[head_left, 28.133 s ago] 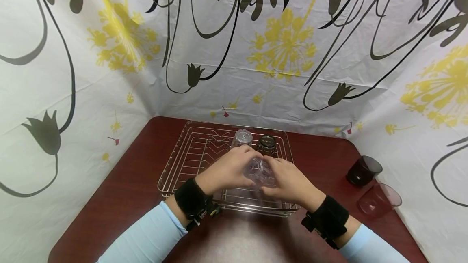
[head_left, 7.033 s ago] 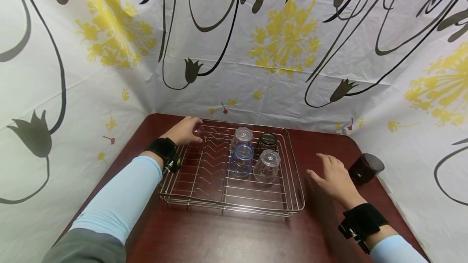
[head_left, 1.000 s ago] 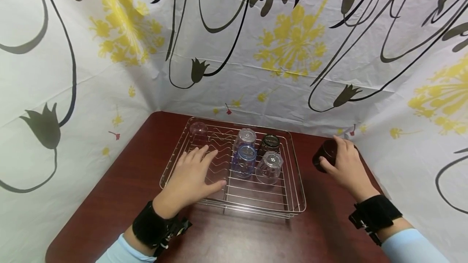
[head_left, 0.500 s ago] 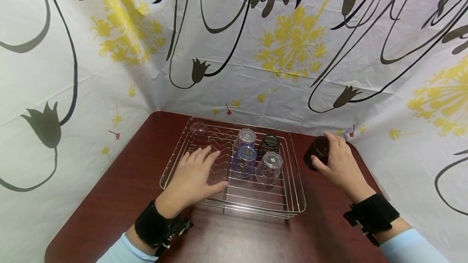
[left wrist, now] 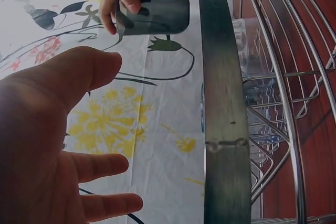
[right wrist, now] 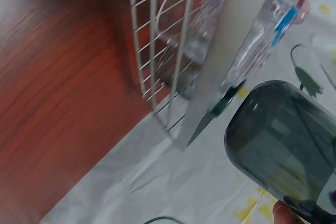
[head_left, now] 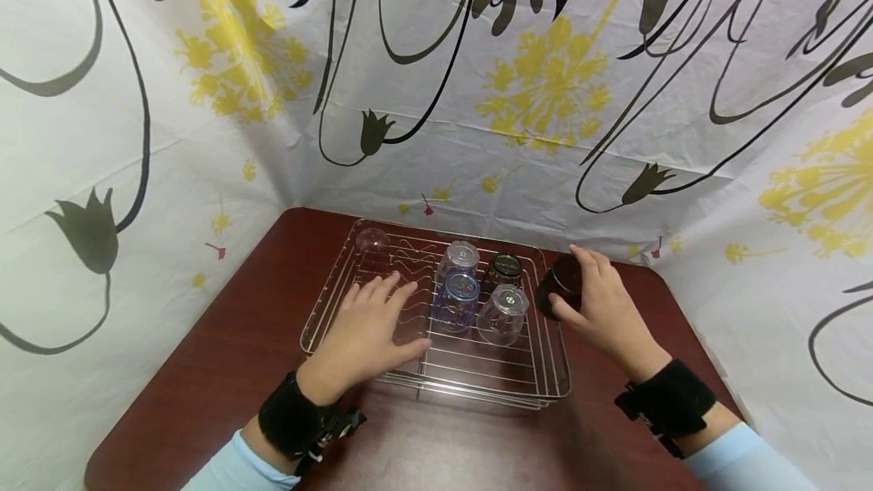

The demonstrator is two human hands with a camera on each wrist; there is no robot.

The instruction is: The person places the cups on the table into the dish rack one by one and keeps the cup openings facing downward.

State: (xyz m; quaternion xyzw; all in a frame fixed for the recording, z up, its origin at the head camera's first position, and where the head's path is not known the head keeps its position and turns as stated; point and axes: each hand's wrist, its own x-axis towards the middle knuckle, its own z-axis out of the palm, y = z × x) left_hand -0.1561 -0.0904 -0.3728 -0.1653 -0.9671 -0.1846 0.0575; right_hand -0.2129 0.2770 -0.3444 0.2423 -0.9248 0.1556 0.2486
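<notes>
My right hand (head_left: 603,317) grips a dark tinted glass (head_left: 559,290) at the right rim of the wire dish rack (head_left: 382,379). In the right wrist view this dark glass (right wrist: 278,135) is apart from the rack. Above the rack's left front part, my left hand (head_left: 358,339) spreads its fingers and holds nothing. Upside down in the rack's right half stand a blue glass (head_left: 457,308), a clear glass (head_left: 503,318), another clear glass (head_left: 459,254) and a dark green glass (head_left: 505,267). A pale pinkish glass (head_left: 372,241) sits at the back left corner.
The rack stands on a dark red table (head_left: 225,370) with rounded corners. A patterned white curtain (head_left: 423,157) hangs closely around the table's back and sides. Wavy wire dividers (head_left: 412,252) run through the rack's left half.
The right hand lifted the dark glass off the table's right side and carried it left to the rack. Earlier, the left hand released the pinkish glass at the back left; blue and clear glasses were added.
</notes>
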